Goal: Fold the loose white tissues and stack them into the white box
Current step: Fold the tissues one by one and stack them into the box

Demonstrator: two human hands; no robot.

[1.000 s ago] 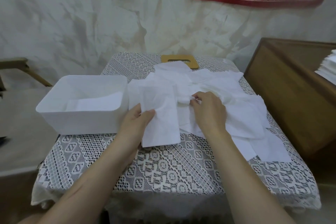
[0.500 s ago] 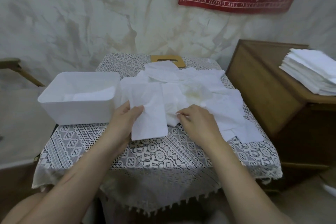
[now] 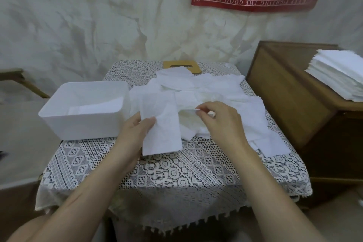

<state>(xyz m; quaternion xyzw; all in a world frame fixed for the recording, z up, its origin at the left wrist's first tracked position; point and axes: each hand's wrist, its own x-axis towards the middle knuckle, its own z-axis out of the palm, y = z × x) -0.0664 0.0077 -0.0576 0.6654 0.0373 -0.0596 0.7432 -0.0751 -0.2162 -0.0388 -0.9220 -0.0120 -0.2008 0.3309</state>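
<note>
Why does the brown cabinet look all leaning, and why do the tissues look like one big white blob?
Head view: the wide-angle lens bends and tilts edges near the sides, so the cabinet seems to lean. Head view again: the light is soft and dim, with faint shadows and no glare, so the overlapping white tissues show little contrast.

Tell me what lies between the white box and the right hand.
In the head view, a folded tissue, held by the left hand, lies between the white box and the right hand, partly over the loose tissue pile.
</note>
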